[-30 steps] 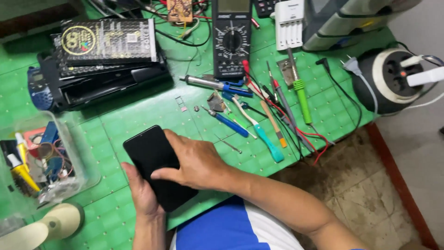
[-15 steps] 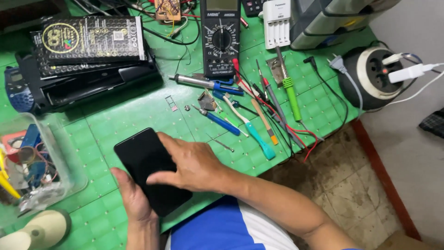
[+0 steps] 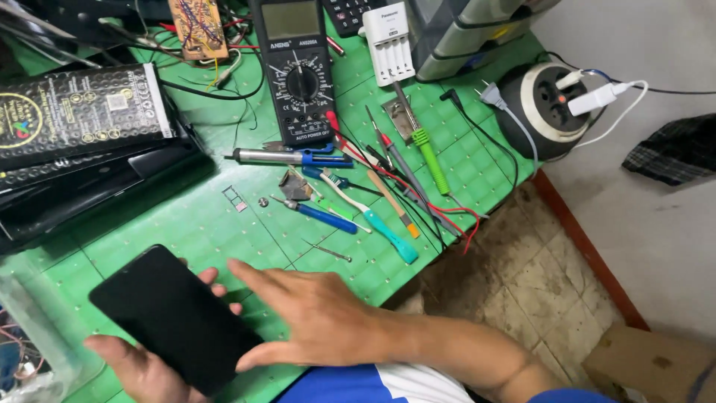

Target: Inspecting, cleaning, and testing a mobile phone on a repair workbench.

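Cradling a black smartphone (image 3: 170, 317) from beneath, the left hand (image 3: 142, 366) has fingertips curled over its far edge and its thumb along the near edge; the palm is hidden under the phone and the wrist is cut off by the frame. The right hand (image 3: 317, 317) rests open just at 3 o'clock of the phone, fingers spread flat, thumb tip touching the phone's corner, gripping nothing. The phone lies tilted above the green grid mat (image 3: 201, 224), screen dark.

At 10 o'clock of the phone sits a flat black rectangular package (image 3: 74, 112) with white panels and a round yellow-green emblem, atop dark cases partly cut off. At 1 o'clock lie a small metal tray (image 3: 236, 198), a blue-handled screwdriver (image 3: 317, 215), a teal-handled tool (image 3: 384, 231), and a soldering iron (image 3: 287, 157). Farther, at 12 o'clock, stands a black multimeter (image 3: 298, 71); a white charger (image 3: 388, 41) beside it. A clear plastic container (image 3: 33, 328) blurs at 9 o'clock.
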